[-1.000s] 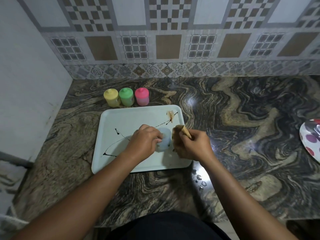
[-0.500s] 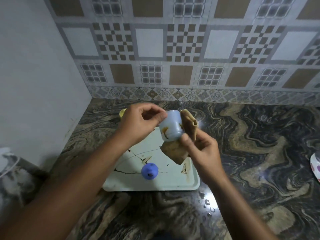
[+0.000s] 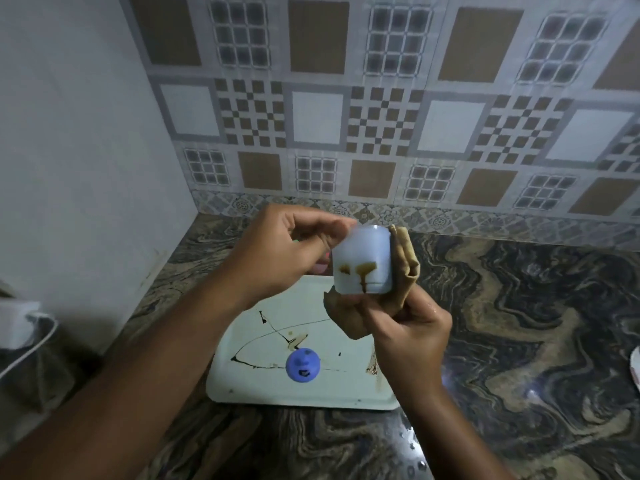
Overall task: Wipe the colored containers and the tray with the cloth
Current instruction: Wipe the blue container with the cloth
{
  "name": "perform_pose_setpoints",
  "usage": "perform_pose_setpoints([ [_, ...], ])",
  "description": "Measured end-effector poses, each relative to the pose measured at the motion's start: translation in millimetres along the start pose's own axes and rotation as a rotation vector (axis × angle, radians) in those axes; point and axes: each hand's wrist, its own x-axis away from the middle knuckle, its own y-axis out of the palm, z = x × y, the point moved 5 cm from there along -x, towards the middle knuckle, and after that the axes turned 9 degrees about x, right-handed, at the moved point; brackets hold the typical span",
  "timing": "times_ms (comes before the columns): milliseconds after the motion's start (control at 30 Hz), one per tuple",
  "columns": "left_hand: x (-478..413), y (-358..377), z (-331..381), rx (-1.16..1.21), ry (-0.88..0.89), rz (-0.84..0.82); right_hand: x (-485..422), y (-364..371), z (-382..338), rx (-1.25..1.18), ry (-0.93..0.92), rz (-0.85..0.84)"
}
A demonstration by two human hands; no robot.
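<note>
Pinching the stained pale container, the left grip sets it against the cloth the right grip clutches.

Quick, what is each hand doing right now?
Left hand: gripping the pale blue jar.
Right hand: gripping the brown cloth, held against the jar.

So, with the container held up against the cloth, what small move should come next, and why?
Probably the right hand should drag the folded brown cloth across the front of the pale blue plastic container gripped by the left hand: a brown drip stain shows there, while the cloth lies only against its right side and base.
</note>
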Motion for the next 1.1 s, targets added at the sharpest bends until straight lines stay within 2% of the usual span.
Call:
perform_pose_setpoints([
  [100, -4.5, -0.1, -1.5, -0.012, -0.008, 0.017, -0.8, 0.7, -1.9, 0.013, -0.047, -0.006],
  [200, -4.8, 8.2, 2.8, -0.125, 0.053, 0.001, -0.2, 0.6, -8.8, 0.324, -0.318, 0.031],
  [233, -4.7, 10.6, 4.4, -0.162, 0.071, -0.004, 0.7, -0.4, -8.6, 0.391, -0.417, 0.028],
  [267, -4.5, 11.7, 7.1, -0.162, 0.072, -0.004, 0.1, -2.6, -6.1, 0.406, -0.441, 0.043],
  [333, -5.1, 10.3, 7.2, -0.082, 0.023, -0.022, -0.4, -6.1, -4.3, 0.306, -0.370, 0.082],
  [433, -7.8, 7.6, -0.9, 0.007, -0.069, -0.055, -3.1, -4.7, -0.2, -0.008, -0.149, 0.081],
  [467, -7.9, 6.5, -2.1, 0.039, -0.083, -0.041, -4.1, -4.0, -1.3, -0.020, -0.127, 0.084],
  [533, -8.7, 5.6, -1.9, 0.087, -0.093, 0.006, -4.6, -3.3, -7.8, 0.153, -0.214, 0.092],
  [600, -8.7, 9.0, 3.7, -0.027, -0.018, 0.007, -1.2, -0.7, -16.5, 0.437, -0.446, 0.088],
  [667, -6.0, 13.6, 10.2, -0.156, 0.053, -0.001, -0.5, 0.2, -21.2, 0.532, -0.546, 0.080],
  [733, -4.1, 13.7, 11.9, -0.114, 0.030, -0.019, 0.2, -1.9, -21.9, 0.476, -0.541, 0.100],
  [867, -5.3, 10.1, 3.9, 0.072, -0.128, -0.077, -5.7, -10.0, -8.2, 0.092, -0.282, 0.133],
  [900, -6.0, 9.0, 3.7, 0.079, -0.137, -0.058, -5.7, -8.5, -7.2, 0.062, -0.273, 0.124],
  [1000, -9.3, 7.9, 8.3, 0.052, -0.090, 0.001, -1.7, -4.7, -19.4, 0.335, -0.455, 0.123],
  [1100, -8.9, 12.4, 20.8, -0.132, 0.071, -0.028, -0.2, -2.7, -32.9, 0.564, -0.599, 0.115],
])
